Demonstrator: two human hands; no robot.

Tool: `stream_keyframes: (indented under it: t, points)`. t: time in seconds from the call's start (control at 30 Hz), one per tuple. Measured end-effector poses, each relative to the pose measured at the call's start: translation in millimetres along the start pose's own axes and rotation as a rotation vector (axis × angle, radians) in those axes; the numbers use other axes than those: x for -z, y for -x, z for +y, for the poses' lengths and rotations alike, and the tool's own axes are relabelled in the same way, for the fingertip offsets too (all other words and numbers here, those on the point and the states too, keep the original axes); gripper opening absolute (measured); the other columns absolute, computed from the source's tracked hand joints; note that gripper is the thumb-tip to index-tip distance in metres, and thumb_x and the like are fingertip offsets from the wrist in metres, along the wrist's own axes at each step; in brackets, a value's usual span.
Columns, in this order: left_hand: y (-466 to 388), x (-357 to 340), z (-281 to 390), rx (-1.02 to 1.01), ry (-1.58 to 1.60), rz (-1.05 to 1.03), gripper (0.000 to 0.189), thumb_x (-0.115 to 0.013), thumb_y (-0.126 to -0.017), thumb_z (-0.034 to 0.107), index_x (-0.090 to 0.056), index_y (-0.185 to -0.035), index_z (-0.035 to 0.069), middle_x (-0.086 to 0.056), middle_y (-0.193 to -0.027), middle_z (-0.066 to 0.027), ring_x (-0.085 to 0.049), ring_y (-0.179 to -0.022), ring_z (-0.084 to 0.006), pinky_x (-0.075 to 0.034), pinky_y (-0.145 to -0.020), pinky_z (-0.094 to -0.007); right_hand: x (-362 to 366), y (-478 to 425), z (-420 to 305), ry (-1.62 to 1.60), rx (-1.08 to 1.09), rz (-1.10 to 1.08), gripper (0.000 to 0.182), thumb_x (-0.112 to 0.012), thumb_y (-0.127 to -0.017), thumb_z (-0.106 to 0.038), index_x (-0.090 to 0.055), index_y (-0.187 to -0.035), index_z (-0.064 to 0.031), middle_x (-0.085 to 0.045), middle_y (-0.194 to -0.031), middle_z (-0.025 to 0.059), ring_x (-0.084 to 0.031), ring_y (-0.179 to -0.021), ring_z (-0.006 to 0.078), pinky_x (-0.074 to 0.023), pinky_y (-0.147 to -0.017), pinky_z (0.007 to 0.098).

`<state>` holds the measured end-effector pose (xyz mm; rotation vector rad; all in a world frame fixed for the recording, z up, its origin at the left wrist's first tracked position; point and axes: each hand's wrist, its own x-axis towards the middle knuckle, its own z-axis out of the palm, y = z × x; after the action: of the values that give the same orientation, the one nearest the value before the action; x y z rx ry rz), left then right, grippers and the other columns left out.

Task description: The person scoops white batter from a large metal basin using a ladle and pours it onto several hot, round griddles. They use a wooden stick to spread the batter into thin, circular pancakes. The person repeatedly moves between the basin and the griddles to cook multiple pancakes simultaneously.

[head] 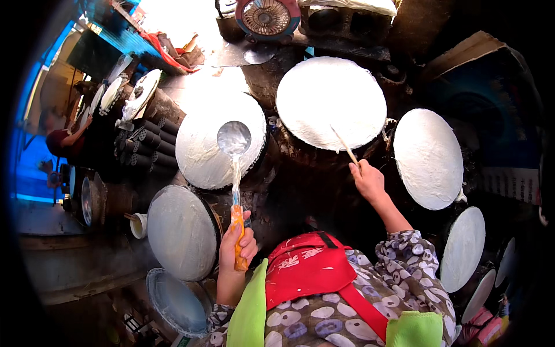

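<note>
My left hand (236, 245) grips the orange handle of a metal ladle (234, 138). Its round bowl holds pale wet stuff and hangs over a round griddle (199, 160) coated in white batter. With my right hand (368, 180) I hold a thin wooden stick (344, 143), its tip at the lower part of another white-coated griddle (331, 95). Whether the tip touches the layer, I cannot tell. A third coated griddle (428, 158) stands to the right of my right hand. Left of my left hand is a greyer coated one (182, 234).
Perforated coal briquettes (149, 141) are stacked at the left, near a white cup (138, 226). A fan (265, 17) stands at the top. Below left is a round pan (177, 303); more discs (463, 249) line the right. Another person (65, 141) is at far left.
</note>
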<state>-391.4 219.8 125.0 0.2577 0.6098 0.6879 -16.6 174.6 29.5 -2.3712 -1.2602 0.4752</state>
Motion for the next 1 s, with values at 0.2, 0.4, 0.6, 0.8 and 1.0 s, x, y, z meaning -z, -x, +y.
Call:
stream_keyframes:
  t: [0.2, 0.4, 0.6, 0.8, 1.0]
  points:
    - [-21.7, -1.2, 13.0, -0.007, 0.005, 0.005, 0.036, -0.038, -0.098, 0.024, -0.039, -0.13, 0.007, -0.04, -0.062, -0.0004, -0.039, -0.04, -0.0078, -0.034, -0.039, -0.0223, -20.7, 60.7, -14.7, -0.12, -0.023, -0.111, 0.034, -0.054, -0.088, -0.038, -0.057, -0.082, -0.0048, -0.061, -0.069, 0.0157, -0.061, -0.068, 0.0352, -0.0468, -0.061, 0.044]
    - [-42.4, 5.7, 33.9, 0.073, -0.027, -0.054, 0.036, -0.039, -0.098, 0.024, -0.039, -0.13, 0.007, -0.04, -0.062, 0.0001, -0.038, -0.039, -0.007, -0.033, -0.038, -0.0212, 9.3, 144.1, 21.7, 0.044, -0.146, 0.024, 0.026, -0.063, -0.081, -0.033, -0.059, -0.079, -0.007, -0.061, -0.069, 0.0126, -0.061, -0.063, 0.032, -0.0471, -0.056, 0.0408]
    - [-63.8, 11.7, 50.2, 0.117, -0.076, -0.079, 0.036, -0.04, -0.098, 0.025, -0.041, -0.129, 0.007, -0.04, -0.061, 0.001, -0.039, -0.039, -0.0066, -0.032, -0.038, -0.0207, 37.8, 203.9, 31.2, 0.219, -0.189, 0.072, 0.026, -0.064, -0.08, -0.031, -0.056, -0.078, -0.0062, -0.059, -0.072, 0.0128, -0.06, -0.064, 0.0324, -0.0463, -0.056, 0.0412]
    - [-77.8, 18.4, 60.8, 0.163, -0.088, -0.115, 0.035, -0.04, -0.098, 0.025, -0.042, -0.128, 0.008, -0.04, -0.061, 0.0012, -0.039, -0.039, -0.0062, -0.032, -0.038, -0.0208, 30.1, 207.5, 15.0, 0.239, -0.232, 0.098, 0.026, -0.063, -0.082, -0.03, -0.055, -0.078, -0.0057, -0.06, -0.073, 0.0127, -0.059, -0.064, 0.0323, -0.0456, -0.056, 0.0415]
    - [-77.9, 22.0, 67.1, 0.19, -0.089, -0.118, 0.034, -0.041, -0.098, 0.025, -0.042, -0.127, 0.008, -0.041, -0.062, 0.0012, -0.039, -0.04, -0.0065, -0.033, -0.038, -0.0207, 20.5, 200.8, 3.1, 0.224, -0.21, 0.096, 0.026, -0.062, -0.082, -0.031, -0.054, -0.077, -0.0059, -0.059, -0.072, 0.0126, -0.059, -0.062, 0.0323, -0.0451, -0.056, 0.0417]
